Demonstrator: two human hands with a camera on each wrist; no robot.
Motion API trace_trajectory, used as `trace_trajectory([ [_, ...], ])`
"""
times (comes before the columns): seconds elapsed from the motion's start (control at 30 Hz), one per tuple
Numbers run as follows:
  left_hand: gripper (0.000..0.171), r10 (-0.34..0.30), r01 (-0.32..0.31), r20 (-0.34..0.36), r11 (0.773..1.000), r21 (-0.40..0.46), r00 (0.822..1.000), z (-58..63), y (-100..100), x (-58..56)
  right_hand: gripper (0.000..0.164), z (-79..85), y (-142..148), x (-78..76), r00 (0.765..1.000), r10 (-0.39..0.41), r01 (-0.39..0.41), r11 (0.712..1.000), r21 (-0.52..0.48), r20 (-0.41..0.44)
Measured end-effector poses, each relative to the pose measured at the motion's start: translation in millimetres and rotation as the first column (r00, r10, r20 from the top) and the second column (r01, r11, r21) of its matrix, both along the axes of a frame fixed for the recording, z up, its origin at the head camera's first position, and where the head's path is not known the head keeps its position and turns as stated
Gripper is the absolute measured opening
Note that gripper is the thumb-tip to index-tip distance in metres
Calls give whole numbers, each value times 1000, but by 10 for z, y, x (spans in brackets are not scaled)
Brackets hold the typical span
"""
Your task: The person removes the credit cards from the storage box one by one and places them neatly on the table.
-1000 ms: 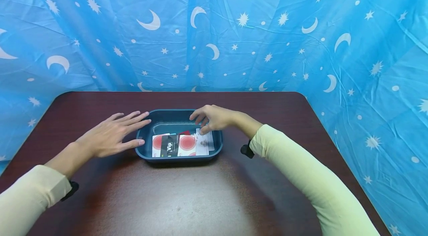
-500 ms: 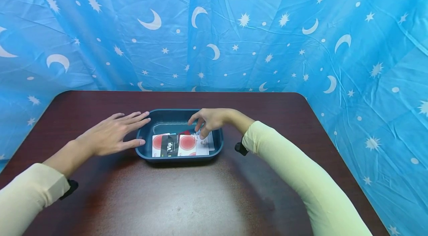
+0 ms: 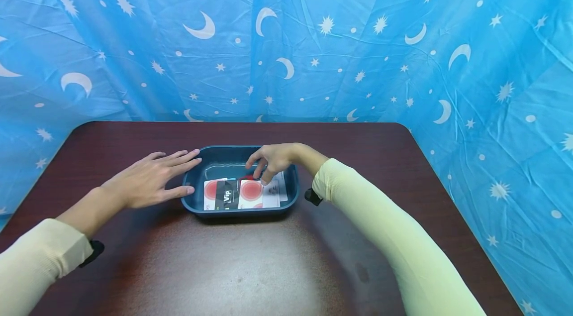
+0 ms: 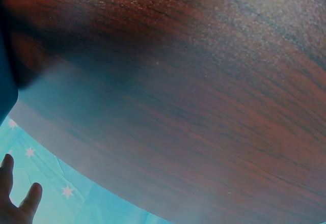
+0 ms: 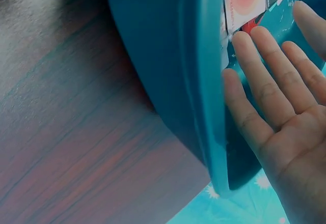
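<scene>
A dark blue plastic tray (image 3: 224, 160) holds several flat cards. Among them are a black card lettered "Vip" (image 3: 227, 195), a white card with a pink circle (image 3: 251, 194) and a pale card with a small portrait (image 3: 271, 195); a bit of red (image 3: 245, 177) shows behind them. My left hand (image 3: 149, 180) lies with spread, straight fingers, its fingertips at the tray's left rim. Over the right half of the tray, my right hand (image 3: 276, 157) hangs with loosely bent fingers just behind the cards. In the right wrist view, its fingers (image 5: 270, 89) hold nothing.
The tray stands on a dark reddish-brown wooden table (image 3: 250, 261) with rounded far corners. Behind and to the right hangs a blue curtain (image 3: 304, 42) printed with white moons and stars. Black bands (image 3: 314, 196) show at both sleeve cuffs.
My right hand has shifted leftward across the tray, from over the portrait card toward the pink-circle card. The left hand, tray and cards have stayed put.
</scene>
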State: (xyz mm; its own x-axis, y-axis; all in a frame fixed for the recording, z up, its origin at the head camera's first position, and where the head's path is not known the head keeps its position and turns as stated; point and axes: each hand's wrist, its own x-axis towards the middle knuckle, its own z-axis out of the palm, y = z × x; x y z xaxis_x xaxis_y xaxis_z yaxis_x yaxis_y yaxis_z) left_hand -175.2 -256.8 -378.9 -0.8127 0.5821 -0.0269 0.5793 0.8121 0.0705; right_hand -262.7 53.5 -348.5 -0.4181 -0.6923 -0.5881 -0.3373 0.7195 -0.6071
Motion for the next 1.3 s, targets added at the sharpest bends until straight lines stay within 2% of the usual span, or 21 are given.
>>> trace_trajectory([
  [0.2, 76, 1, -1, 4, 1000, -4, 1000, 6, 8, 5, 59, -23, -51, -3, 998, -28, 27, 999, 17, 52],
  [0.47, 76, 6, -6, 4, 1000, -1, 1000, -3, 4, 11, 57, -51, -95, -3, 996, -64, 62, 998, 23, 55],
  [0.73, 75, -1, 1, -7, 1000, 4, 1000, -8, 7, 16, 55, -48, -116, 9, 996, -66, 64, 997, 34, 52],
  [1.13, 75, -4, 4, -11, 1000, 1, 1000, -7, 10, 26, 55, -39, -145, 28, 1000, -23, 24, 999, 35, -10],
  [1.3, 76, -1, 0, -12, 1000, -7, 1000, -4, 16, 25, 49, -23, -147, 30, 997, 14, -11, 999, 38, -76],
])
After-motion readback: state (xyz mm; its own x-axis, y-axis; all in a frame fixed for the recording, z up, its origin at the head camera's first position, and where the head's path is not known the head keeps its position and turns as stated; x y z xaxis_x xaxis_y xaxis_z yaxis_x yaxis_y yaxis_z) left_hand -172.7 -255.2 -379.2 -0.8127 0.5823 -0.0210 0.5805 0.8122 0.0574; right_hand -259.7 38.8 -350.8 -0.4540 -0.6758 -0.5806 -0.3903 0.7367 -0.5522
